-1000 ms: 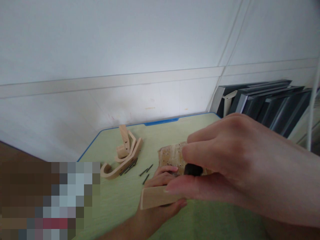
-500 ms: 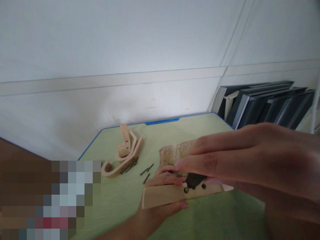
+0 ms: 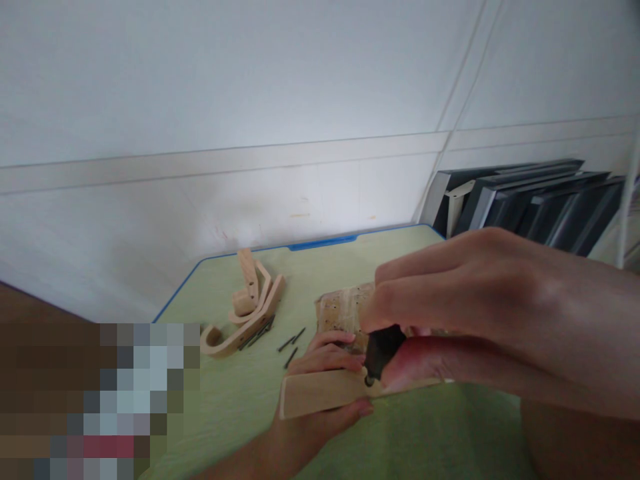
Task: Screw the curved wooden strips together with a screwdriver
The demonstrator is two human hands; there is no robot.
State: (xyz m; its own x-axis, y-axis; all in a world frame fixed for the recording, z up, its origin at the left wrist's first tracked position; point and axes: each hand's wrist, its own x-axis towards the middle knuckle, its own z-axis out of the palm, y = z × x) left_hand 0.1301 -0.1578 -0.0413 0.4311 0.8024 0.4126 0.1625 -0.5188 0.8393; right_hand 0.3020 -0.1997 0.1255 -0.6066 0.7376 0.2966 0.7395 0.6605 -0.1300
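Observation:
My left hand (image 3: 325, 362) grips a pale wooden bar (image 3: 320, 393) from the left, fingers over its top and thumb beneath. A round hole (image 3: 369, 381) shows in the bar's near face. In my right hand (image 3: 465, 300) is a short dark-handled tool (image 3: 384, 350), perhaps a screwdriver, pinched between thumb and fingers. Its lower end is at the hole; how far it goes in cannot be seen. Behind the bar lies a worn brown block (image 3: 340, 310) with small holes and clear tape-like film. My right hand covers the bar's right part.
Curved wooden hook pieces (image 3: 250, 307) lie at the left of the green table (image 3: 210, 400), with dark screws (image 3: 257, 333) against them. Loose screws (image 3: 291, 358) rest nearer my left hand. Dark panels (image 3: 520, 207) lean by the white wall at right.
My right hand has turned, its fingers curling more and its thumb coming into view around the tool. The tool stands more upright. My left hand and the bar have hardly shifted.

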